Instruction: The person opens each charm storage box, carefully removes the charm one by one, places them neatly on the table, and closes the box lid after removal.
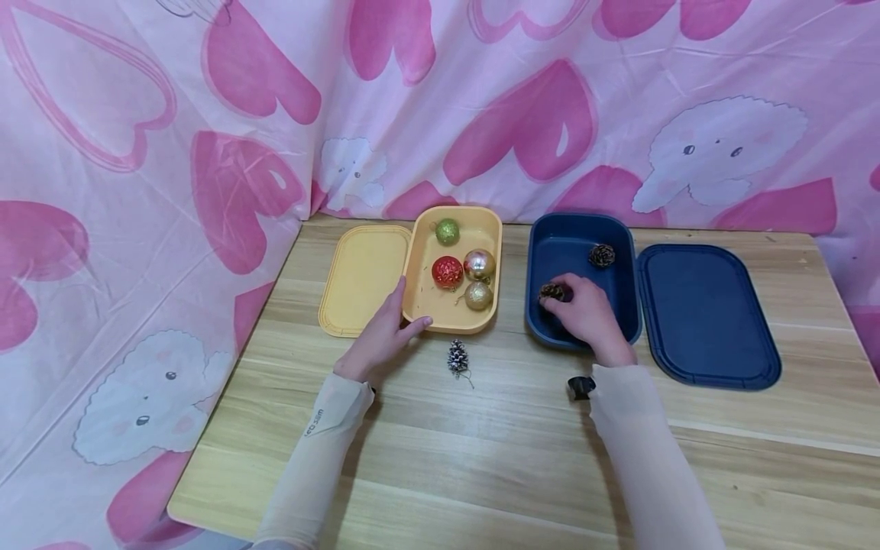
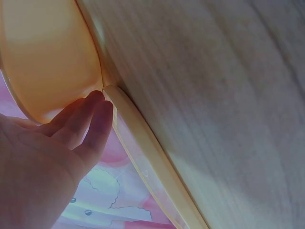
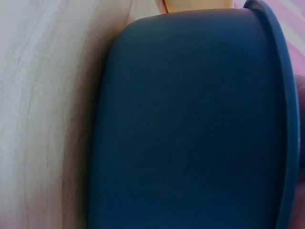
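Observation:
My right hand [image 1: 584,309] reaches into the dark blue box [image 1: 550,229] and pinches a brown pine cone [image 1: 552,292] between thumb and fingers. Another pine cone [image 1: 602,256] lies farther back in that box. In the right wrist view the blue box's outer wall [image 3: 190,119] hides most of the hand. My left hand [image 1: 378,336] rests with fairly straight fingers against the near left corner of the yellow box [image 1: 429,309]. Inside it are a green ball ornament [image 1: 448,231], a red one [image 1: 448,273] and two gold ones. A frosted pine cone [image 1: 457,357] lies on the table before it.
A yellow lid [image 1: 360,283] lies left of the yellow box, and a dark blue lid [image 1: 711,317] lies right of the blue box. Both boxes stand near the back edge of the wooden table [image 1: 467,466]. Behind hangs a pink heart-patterned curtain [image 1: 412,114].

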Demonstrator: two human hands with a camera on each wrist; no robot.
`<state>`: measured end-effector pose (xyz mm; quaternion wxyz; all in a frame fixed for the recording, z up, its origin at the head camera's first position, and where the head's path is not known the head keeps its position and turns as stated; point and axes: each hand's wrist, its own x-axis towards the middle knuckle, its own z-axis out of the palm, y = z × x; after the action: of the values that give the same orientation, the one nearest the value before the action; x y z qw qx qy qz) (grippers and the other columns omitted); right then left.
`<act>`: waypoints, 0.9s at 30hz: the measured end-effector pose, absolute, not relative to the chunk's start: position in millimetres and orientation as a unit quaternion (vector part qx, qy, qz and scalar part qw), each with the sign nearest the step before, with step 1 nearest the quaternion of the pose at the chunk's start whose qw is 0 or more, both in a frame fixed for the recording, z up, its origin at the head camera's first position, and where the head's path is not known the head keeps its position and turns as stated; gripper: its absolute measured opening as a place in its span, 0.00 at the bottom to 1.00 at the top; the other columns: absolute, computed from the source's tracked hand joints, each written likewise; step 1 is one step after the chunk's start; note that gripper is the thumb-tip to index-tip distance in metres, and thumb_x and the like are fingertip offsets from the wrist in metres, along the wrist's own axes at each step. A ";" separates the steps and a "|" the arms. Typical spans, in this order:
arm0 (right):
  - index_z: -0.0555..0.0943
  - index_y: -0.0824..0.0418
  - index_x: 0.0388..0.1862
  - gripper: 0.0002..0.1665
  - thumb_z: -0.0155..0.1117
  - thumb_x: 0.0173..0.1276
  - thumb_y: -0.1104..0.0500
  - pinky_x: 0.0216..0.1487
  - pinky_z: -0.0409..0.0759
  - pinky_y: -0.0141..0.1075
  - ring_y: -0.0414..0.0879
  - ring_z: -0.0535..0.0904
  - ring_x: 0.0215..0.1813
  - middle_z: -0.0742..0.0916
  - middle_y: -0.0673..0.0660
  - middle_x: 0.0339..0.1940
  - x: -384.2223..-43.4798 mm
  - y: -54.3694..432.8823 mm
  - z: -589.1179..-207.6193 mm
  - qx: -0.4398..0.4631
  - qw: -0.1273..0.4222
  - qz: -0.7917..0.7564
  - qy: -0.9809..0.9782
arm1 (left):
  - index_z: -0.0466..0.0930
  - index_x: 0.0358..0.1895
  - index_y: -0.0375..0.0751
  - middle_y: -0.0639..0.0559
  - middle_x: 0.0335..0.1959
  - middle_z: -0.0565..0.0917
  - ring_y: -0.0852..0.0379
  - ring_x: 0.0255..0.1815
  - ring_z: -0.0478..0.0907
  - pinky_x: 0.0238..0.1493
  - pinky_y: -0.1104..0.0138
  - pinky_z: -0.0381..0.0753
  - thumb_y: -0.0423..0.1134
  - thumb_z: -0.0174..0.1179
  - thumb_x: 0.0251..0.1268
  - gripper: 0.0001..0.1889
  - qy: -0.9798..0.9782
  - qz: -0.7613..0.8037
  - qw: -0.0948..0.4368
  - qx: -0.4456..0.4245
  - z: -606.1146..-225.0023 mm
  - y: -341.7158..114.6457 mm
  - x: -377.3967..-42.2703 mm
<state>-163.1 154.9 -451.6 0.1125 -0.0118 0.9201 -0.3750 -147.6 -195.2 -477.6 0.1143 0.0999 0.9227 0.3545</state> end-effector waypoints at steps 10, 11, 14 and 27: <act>0.71 0.59 0.64 0.26 0.58 0.71 0.51 0.45 0.75 0.45 0.56 0.75 0.48 0.78 0.65 0.59 -158.0 156.2 -448.3 0.001 0.074 -0.407 0.910 | 0.30 0.78 0.43 0.39 0.79 0.46 0.47 0.78 0.51 0.77 0.57 0.51 0.65 0.52 0.64 0.53 0.922 0.357 0.115 0.099 -477.1 -195.1 -146.7; 0.71 0.59 0.64 0.26 0.58 0.71 0.51 0.44 0.75 0.44 0.55 0.75 0.48 0.78 0.65 0.59 -157.5 155.9 -448.0 0.000 0.067 -0.410 0.909 | 0.30 0.78 0.43 0.39 0.79 0.46 0.47 0.78 0.51 0.77 0.57 0.51 0.66 0.52 0.64 0.53 0.922 0.357 0.116 0.098 -477.0 -195.1 -146.6; 0.71 0.59 0.66 0.27 0.58 0.71 0.51 0.45 0.75 0.45 0.55 0.75 0.48 0.78 0.64 0.59 -156.6 154.6 -447.2 -0.009 0.038 -0.422 0.906 | 0.29 0.78 0.45 0.39 0.79 0.46 0.47 0.78 0.51 0.77 0.57 0.51 0.66 0.52 0.64 0.53 0.921 0.358 0.119 0.097 -476.8 -195.1 -146.6; 0.74 0.53 0.66 0.27 0.60 0.70 0.48 0.43 0.75 0.28 0.50 0.79 0.49 0.82 0.59 0.58 -150.6 144.1 -437.6 -0.014 -0.067 -0.468 0.881 | 0.28 0.78 0.45 0.39 0.79 0.47 0.47 0.78 0.52 0.77 0.57 0.52 0.65 0.52 0.65 0.52 0.920 0.361 0.118 0.096 -477.2 -194.6 -146.5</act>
<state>-150.6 144.1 -437.6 -0.0669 -0.0136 0.8809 -0.4685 -146.5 -194.6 -477.2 0.1180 0.0964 0.9200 0.3610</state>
